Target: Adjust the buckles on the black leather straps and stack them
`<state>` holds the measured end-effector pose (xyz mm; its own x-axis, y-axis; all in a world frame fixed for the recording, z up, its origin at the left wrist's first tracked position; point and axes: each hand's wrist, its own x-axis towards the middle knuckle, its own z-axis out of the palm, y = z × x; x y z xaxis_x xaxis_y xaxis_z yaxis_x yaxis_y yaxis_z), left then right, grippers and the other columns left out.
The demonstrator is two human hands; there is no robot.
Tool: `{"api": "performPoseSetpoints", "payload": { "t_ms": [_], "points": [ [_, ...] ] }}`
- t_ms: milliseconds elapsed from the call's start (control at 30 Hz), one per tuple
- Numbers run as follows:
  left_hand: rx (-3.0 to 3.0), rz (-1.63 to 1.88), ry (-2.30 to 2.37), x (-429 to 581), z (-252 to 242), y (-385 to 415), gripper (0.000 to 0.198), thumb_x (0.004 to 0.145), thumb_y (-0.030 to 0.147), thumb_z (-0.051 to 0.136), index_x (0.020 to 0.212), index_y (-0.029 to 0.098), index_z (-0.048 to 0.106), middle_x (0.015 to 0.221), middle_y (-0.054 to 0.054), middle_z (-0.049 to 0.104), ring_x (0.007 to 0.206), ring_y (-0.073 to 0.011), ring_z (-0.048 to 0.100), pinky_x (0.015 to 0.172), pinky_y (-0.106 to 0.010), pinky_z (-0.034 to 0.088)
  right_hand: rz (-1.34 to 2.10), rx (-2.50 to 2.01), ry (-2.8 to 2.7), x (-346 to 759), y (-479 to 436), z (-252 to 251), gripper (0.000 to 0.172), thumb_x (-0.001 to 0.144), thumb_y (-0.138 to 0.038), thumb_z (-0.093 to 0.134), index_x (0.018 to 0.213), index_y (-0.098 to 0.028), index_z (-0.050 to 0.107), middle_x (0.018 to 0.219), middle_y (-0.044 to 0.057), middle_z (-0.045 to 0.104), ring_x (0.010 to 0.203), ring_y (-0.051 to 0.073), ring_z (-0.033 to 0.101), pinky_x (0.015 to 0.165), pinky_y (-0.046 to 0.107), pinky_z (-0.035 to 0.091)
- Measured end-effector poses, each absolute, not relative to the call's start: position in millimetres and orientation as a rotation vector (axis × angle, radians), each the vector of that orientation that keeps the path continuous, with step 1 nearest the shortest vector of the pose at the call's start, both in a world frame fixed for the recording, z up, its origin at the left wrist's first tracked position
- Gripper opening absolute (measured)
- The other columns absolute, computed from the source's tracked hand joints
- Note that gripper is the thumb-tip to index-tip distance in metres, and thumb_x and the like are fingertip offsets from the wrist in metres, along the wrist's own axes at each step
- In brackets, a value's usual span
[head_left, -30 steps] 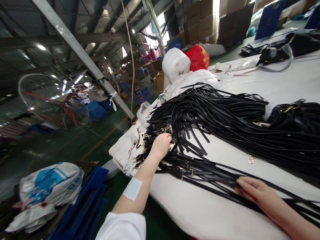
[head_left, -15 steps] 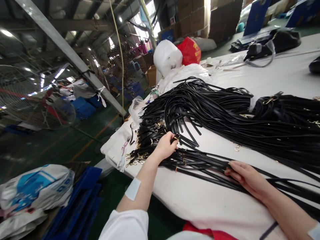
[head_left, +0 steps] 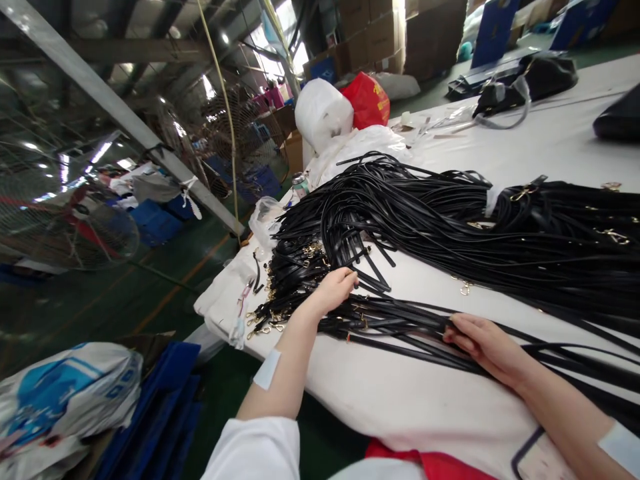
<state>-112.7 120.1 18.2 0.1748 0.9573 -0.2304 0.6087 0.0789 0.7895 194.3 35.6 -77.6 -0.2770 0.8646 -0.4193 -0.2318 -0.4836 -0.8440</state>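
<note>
Long black straps (head_left: 415,207) with gold-coloured clasps lie in a thick pile across the white table. In the middle of the strap ends, my left hand (head_left: 336,290) is closed, fingers pinched together; what sits between them is hidden. Just beyond it lie loose strap ends (head_left: 377,277). Further right, my right hand (head_left: 477,340) is closed around a black strap (head_left: 435,330) in the nearer, thinner bundle. Gold snap hooks (head_left: 263,327) show at the left end of the straps.
The white table's (head_left: 370,393) front edge runs close to my body. At the back are a white roll (head_left: 323,113) and a red bag (head_left: 367,100). A black bag (head_left: 530,83) lies at far right. Blue panels (head_left: 150,413) and a fan (head_left: 70,207) stand to the left.
The view has shifted slightly, moving things a little left in the picture. My left hand's fingers have changed pose, and the dark, gold-flecked bit at its fingertips no longer shows. My right hand keeps its hold.
</note>
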Motion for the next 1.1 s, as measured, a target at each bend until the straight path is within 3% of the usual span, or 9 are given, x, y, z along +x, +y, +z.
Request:
{"api": "performPoseSetpoints", "payload": {
  "t_ms": [167,333,567,733,900,1000,1100],
  "points": [
    [1.121,0.63,1.042,-62.4,8.1,76.8,0.044,0.089,0.058,0.038,0.089,0.016,0.051,0.064,0.004,0.038,0.046,-0.0065,0.032,0.041,-0.017,0.02,1.867,-1.143,-0.818,194.6,36.0,-78.4,0.042,0.077,-0.059,0.071,0.072,-0.018,0.068,0.042,-0.005,0.04,0.059,0.014,0.047,0.076,0.03,0.041],
    [0.853,0.861,0.916,-34.0,0.0,63.4,0.047,0.087,0.056,0.047,0.097,0.012,0.059,0.063,0.004,0.039,0.046,-0.0056,0.032,0.042,-0.017,0.015,1.857,-1.135,-0.815,191.9,35.4,-74.6,0.042,0.076,-0.059,0.073,0.07,-0.017,0.067,0.041,-0.007,0.04,0.052,0.01,0.041,0.073,0.029,0.041],
    [0.966,0.957,0.936,-23.0,5.9,57.5,0.045,0.089,0.053,0.051,0.104,0.013,0.063,0.068,0.003,0.043,0.049,-0.0042,0.034,0.044,-0.018,0.019,1.837,-1.131,-0.82,188.9,36.5,-70.6,0.044,0.074,-0.059,0.074,0.067,-0.017,0.064,0.042,-0.006,0.044,0.056,0.012,0.049,0.071,0.028,0.042],
    [1.113,0.964,0.986,-10.1,-1.0,51.1,0.046,0.088,0.057,0.052,0.106,0.015,0.059,0.068,0.003,0.047,0.051,-0.0053,0.037,0.047,-0.018,0.028,1.825,-1.117,-0.848,188.5,34.4,-67.2,0.042,0.075,-0.056,0.075,0.066,-0.017,0.062,0.043,-0.007,0.043,0.048,0.009,0.04,0.069,0.027,0.044],
    [1.517,0.808,0.995,14.8,-17.9,43.3,0.03,0.094,0.041,0.049,0.11,0.017,0.06,0.081,-0.003,0.063,0.071,-0.0126,0.058,0.07,-0.024,0.048,1.775,-1.1,-0.913,188.1,33.0,-66.2,0.043,0.076,-0.057,0.073,0.068,-0.017,0.062,0.045,-0.008,0.041,0.048,0.009,0.04,0.069,0.029,0.047],
    [1.768,0.768,1.041,26.5,-13.7,41.8,0.022,0.092,0.029,0.051,0.107,0.019,0.064,0.101,-0.006,0.07,0.092,-0.0188,0.064,0.088,-0.03,0.049,1.688,-1.118,-0.983,190.1,31.2,-65.8,0.041,0.077,-0.058,0.071,0.077,-0.017,0.064,0.052,-0.006,0.048,0.051,0.01,0.044,0.069,0.031,0.049],
    [1.9,0.807,1.032,34.1,0.7,40.8,0.021,0.09,0.025,0.053,0.107,0.021,0.065,0.106,-0.006,0.071,0.098,-0.021,0.065,0.093,-0.032,0.048,1.531,-1.129,-1.093,197.3,22.5,-57.7,0.044,0.077,-0.058,0.07,0.099,-0.021,0.067,0.085,0.002,0.067,0.081,0.018,0.06,0.092,0.036,0.047]
  ]
}}
